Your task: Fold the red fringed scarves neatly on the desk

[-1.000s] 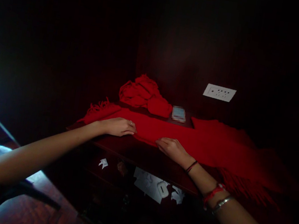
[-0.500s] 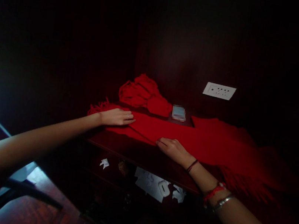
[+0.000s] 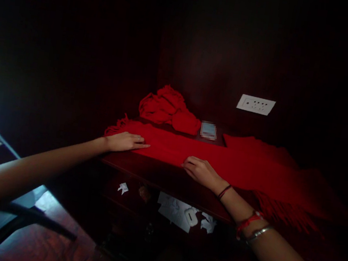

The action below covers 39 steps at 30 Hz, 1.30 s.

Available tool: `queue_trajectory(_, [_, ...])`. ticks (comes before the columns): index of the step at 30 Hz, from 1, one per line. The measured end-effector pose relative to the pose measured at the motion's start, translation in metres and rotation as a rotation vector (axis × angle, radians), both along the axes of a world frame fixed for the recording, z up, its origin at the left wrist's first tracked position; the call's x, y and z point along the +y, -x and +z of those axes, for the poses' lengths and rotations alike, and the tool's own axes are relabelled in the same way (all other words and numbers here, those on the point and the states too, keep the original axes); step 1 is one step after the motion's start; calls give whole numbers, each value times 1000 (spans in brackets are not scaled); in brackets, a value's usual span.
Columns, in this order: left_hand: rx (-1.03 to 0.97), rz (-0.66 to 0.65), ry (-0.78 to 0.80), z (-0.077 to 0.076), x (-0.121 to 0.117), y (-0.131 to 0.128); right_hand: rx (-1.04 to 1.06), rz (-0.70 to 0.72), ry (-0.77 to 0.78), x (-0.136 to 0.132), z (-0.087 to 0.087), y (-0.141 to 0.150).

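Note:
A long red fringed scarf (image 3: 165, 144) lies flat across the dark wooden desk, with tassels at its left end and more at the front right. My left hand (image 3: 125, 141) rests on the scarf near its left end, fingers stretched out and holding nothing. Farther right, my right hand (image 3: 200, 170) has its fingers bent and pressed together on the scarf's near edge. Behind the scarf sits a bunched heap of red knitted cloth (image 3: 170, 110).
A small pale rectangular item (image 3: 209, 130), blurred out, lies behind the scarf. The back wall carries a white socket panel (image 3: 256, 105). Below the desktop, a shelf holds white papers (image 3: 175, 211), crumpled scraps and a white rounded case (image 3: 190, 217). Dark chair parts (image 3: 36, 218) stand at lower left.
My left hand has slid left and slightly toward me. The folded-over near edge of the scarf beside it now lies smooth and straight. My right hand has barely moved.

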<state>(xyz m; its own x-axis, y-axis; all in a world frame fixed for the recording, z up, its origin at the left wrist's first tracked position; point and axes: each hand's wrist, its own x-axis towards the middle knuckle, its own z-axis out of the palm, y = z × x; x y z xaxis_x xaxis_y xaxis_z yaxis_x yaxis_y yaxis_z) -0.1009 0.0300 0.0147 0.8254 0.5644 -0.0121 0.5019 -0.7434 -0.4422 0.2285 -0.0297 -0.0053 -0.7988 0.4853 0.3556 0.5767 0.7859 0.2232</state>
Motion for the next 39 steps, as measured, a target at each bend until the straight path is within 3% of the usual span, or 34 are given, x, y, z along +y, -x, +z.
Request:
queue_trajectory(5, [-16, 99, -54, -1, -8, 24, 42, -15, 2, -1, -3, 0])
queue_trajectory(13, [-70, 467, -353, 13, -15, 64, 59, -17, 3, -1, -2, -1])
queue_trajectory(17, [7, 539, -302, 24, -25, 53, 65, -6, 30, -2, -2, -6])
queue_trajectory(22, [109, 874, -109, 29, -42, 11, 61, -1, 69, -2, -1, -10])
queue_trajectory(24, [50, 747, -7, 26, -45, -8, 54, 6, 82, -2, 0, -11])
queue_trajectory(26, [-14, 480, 108, 22, -45, -22, 53, 3, 90, -2, 2, -11])
queue_trajectory(28, [-57, 297, 175, 16, -41, -28, 59, -3, 97, -3, 3, -12])
queue_trajectory(32, [-35, 274, 220, 13, -34, -25, 106, 14, 123, -7, 2, -9])
queue_trajectory(35, [8, 323, 320, 23, -30, -25, 152, 21, 163, -12, 1, -2])
queue_trajectory(39, [-56, 274, 395, 38, -17, -62, 196, 6, 183, -14, 17, -11])
